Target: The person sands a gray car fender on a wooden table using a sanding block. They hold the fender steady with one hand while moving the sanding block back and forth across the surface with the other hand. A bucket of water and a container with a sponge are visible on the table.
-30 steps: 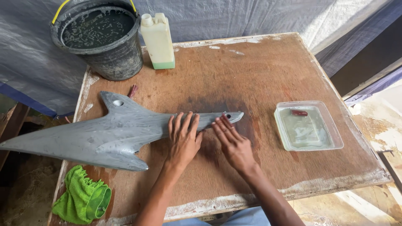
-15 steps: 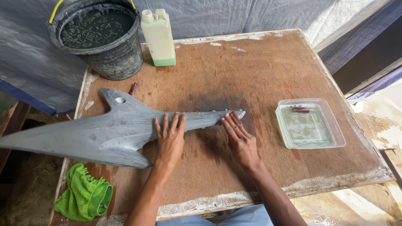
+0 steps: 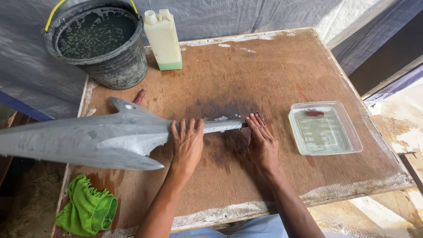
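Both hands: L hand (image 3: pixel 187 143), R hand (image 3: pixel 261 141) flat on grey blade (image 3: pixel 97 139).

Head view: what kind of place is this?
Likely a makeshift outdoor workshop for hand finishing: a worn plywood table ringed by tarpaulin sheeting, a black bucket of water, and both hands on a grey moulded fin-shaped part.

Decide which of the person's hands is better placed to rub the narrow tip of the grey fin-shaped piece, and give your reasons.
Probably the right hand: its fingertips already touch the narrow tip of the grey fin-shaped piece on the wooden table. The left hand lies flat farther along the stem, pinning it down.
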